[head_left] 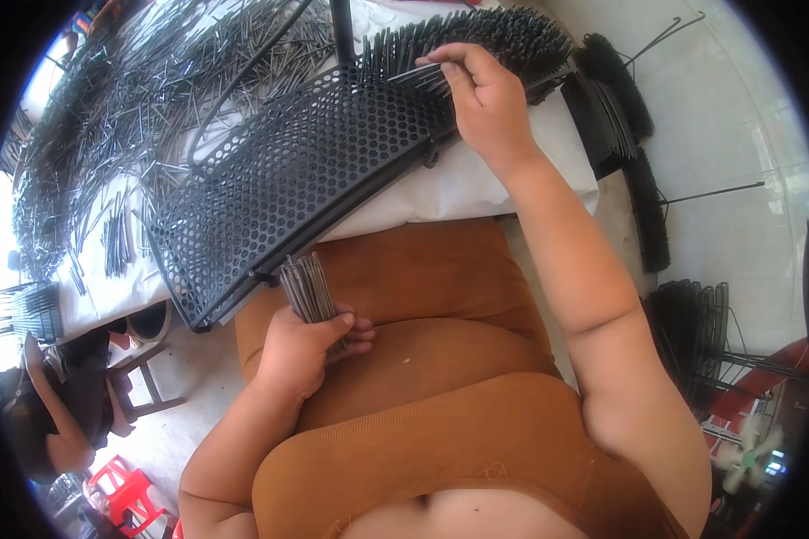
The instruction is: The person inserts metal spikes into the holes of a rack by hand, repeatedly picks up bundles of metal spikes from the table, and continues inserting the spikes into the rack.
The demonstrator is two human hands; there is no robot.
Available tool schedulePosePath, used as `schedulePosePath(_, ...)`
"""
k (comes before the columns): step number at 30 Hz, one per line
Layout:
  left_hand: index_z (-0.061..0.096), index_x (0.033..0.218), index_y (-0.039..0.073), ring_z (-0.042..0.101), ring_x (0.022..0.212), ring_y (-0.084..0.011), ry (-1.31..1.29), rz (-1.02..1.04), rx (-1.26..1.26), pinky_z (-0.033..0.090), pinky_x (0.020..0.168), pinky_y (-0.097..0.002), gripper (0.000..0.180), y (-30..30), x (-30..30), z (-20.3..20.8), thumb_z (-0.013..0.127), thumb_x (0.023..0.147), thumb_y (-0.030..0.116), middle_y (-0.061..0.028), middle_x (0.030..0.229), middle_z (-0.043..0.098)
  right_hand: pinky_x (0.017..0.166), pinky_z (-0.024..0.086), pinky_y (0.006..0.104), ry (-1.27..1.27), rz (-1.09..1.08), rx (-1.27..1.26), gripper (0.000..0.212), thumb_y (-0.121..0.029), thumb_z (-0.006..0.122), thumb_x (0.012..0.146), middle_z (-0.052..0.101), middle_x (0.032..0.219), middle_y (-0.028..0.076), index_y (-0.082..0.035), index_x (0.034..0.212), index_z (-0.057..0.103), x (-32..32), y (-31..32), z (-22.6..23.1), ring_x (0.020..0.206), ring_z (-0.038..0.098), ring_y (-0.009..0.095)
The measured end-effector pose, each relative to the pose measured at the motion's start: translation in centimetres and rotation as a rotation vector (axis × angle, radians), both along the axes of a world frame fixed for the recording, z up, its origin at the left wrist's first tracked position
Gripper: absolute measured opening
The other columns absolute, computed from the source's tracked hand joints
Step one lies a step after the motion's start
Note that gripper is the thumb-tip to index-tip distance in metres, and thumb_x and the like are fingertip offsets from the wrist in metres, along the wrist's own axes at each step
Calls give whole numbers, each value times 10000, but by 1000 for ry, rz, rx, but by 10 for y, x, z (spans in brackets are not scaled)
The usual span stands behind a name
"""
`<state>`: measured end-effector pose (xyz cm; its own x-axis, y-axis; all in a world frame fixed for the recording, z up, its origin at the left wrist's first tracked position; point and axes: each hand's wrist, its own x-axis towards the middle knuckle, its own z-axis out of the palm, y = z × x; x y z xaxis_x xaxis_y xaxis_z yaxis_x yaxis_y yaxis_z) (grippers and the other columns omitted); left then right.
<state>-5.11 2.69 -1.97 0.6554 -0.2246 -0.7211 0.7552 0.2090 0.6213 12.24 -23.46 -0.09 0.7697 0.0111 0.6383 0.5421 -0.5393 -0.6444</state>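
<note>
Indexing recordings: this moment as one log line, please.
left hand: grips rod bundle; right hand: pinches thin rods; perforated black rack: on white-covered table

The perforated rack (315, 148) is black, its panel patterned with a repeating honeycomb of holes. The bundled rods (306, 287) are dark grey with dull glints — the loose heap (171, 90) mixes black, grey and silvery streaks. The table sheet (553, 171) is white; the clothing (404, 422) is plain rust-brown. The plastic stool (133, 497) is bright red — the wall tiles (737, 112) off-white.
</note>
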Motion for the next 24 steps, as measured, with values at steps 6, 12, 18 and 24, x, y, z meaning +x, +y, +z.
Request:
schedulePosePath(6,587,985,-76,682,834,-320,15,6,-9,609,718,-407,115,2,0,-3,578,888,-14,-201,908,658,686,503,380,22,-13,-183,152,-105,539,929,671,810,156,-44,1014,648,5,2,21,750,649,325)
schedulePosePath(12,585,978,-73,683,827,-317,25,3,0,609,712,-407,109,1,3,-3,578,886,-14,-199,903,658,703,493,377,32,-63,-375,165,-129,541,933,651,815,166,-50,1039,639,16,6,28,759,639,322)
schedulePosePath(18,585,973,-64,684,813,-314,22,-8,21,608,702,-405,104,0,4,-3,581,885,-9,-192,889,658,740,501,433,28,-100,-551,197,-105,523,913,660,890,207,-51,1065,637,30,24,33,842,643,368)
schedulePosePath(24,584,972,-61,684,816,-311,21,0,4,609,702,-402,99,1,4,-5,575,890,-5,-190,887,658,759,514,457,118,-86,-643,231,-77,470,883,668,897,214,-29,1038,635,25,33,43,869,649,378)
